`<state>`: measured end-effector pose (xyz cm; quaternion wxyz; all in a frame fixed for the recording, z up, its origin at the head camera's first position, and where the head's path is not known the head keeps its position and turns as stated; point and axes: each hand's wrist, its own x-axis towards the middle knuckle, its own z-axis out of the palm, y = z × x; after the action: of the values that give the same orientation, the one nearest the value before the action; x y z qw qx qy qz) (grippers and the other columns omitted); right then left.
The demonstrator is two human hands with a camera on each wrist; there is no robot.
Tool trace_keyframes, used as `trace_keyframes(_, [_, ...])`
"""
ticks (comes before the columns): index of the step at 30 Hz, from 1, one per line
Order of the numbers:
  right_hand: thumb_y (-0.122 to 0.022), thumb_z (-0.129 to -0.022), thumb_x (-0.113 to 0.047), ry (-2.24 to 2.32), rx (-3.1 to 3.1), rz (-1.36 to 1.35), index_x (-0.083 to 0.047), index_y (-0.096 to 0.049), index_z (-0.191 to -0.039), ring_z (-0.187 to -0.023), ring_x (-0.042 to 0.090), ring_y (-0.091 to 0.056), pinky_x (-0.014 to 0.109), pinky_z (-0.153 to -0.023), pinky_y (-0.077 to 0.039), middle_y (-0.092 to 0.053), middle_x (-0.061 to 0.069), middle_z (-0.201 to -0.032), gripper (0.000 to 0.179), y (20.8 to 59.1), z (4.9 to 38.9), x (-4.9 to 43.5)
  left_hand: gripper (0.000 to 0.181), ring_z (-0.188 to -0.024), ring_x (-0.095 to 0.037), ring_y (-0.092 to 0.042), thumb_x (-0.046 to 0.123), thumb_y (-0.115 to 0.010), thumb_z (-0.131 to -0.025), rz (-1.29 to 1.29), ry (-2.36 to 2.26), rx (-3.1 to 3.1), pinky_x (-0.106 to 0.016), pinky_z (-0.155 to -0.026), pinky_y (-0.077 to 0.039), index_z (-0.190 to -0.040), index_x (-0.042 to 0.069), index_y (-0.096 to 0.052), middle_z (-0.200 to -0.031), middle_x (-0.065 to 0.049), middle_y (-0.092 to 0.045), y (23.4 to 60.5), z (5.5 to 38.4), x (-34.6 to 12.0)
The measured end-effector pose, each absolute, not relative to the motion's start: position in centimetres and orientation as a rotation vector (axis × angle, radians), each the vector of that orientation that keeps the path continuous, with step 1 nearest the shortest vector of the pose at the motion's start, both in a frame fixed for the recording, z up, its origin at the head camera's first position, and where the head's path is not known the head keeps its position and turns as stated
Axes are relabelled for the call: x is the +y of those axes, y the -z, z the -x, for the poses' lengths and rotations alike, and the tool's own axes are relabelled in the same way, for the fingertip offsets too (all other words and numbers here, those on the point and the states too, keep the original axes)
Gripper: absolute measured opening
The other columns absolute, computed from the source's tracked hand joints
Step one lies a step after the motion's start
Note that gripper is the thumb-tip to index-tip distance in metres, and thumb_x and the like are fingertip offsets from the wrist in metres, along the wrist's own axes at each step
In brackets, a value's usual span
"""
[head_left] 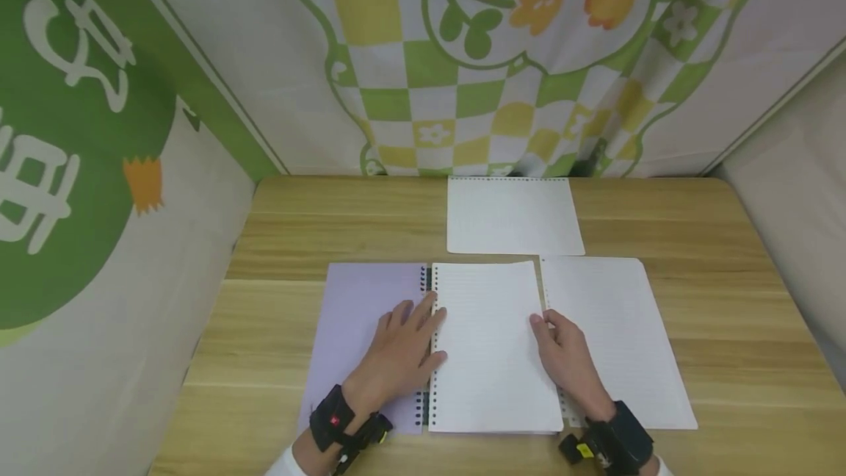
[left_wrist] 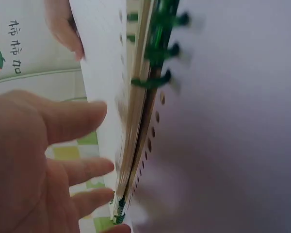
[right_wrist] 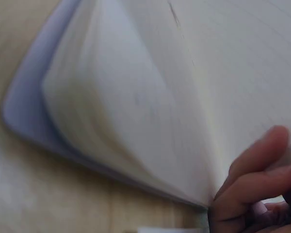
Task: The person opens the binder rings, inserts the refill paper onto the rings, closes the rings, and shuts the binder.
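Note:
A ring-bound notebook lies opened out, its lavender cover [head_left: 363,300] on the left and a stack of white lined pages [head_left: 492,366] on the right. My left hand [head_left: 396,358] is spread over the binding, fingertips at the punched edge of the pages. In the left wrist view, green binder rings [left_wrist: 157,80] stand along the spine, and the straight fingers reach the page edge beside them. My right hand [head_left: 571,362] pinches the right edge of the pages between thumb and fingers. Lower page edges curve away from the cover in the right wrist view.
A loose punched lined sheet [head_left: 624,358] lies to the right, partly under my right hand. Another punched sheet [head_left: 515,215] lies turned sideways at the back of the wooden table [head_left: 720,278]. A patterned curtain [head_left: 429,94] hangs behind the table.

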<state>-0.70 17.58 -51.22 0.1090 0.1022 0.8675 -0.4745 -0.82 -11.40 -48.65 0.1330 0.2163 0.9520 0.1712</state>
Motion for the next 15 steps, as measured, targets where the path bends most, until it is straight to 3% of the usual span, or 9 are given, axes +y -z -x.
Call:
trace_keyframes(7, [-0.049, -0.115, -0.031, 1.305, 2.572, -0.262, -0.002, -0.063, -0.108, -0.054, 0.014, -0.042, 0.025, -0.048, -0.035, -0.044, -0.001, -0.062, 0.033, 50.8, 0.6, 18.0, 0.086, -0.162, -0.052, -0.014, 0.056, -0.071, -0.098, -0.754, -0.497, 2.606, -0.073, -0.125, -0.023, -0.168, 0.018, -0.037, -0.18, -0.008, -0.016, 48.5, -1.2, -12.6])
trace_keyframes(15, [-0.052, -0.114, -0.031, 1.252, 2.568, -0.19, -0.001, -0.067, -0.116, -0.057, 0.015, -0.046, 0.026, -0.05, -0.037, -0.048, -0.001, -0.064, 0.033, 50.7, 0.8, 18.9, 0.11, -0.162, -0.053, -0.006, 0.067, -0.081, -0.084, -0.768, -0.534, 2.551, -0.075, -0.125, -0.017, -0.17, 0.02, -0.032, -0.181, -0.006, -0.011, 48.8, -1.6, -13.3])
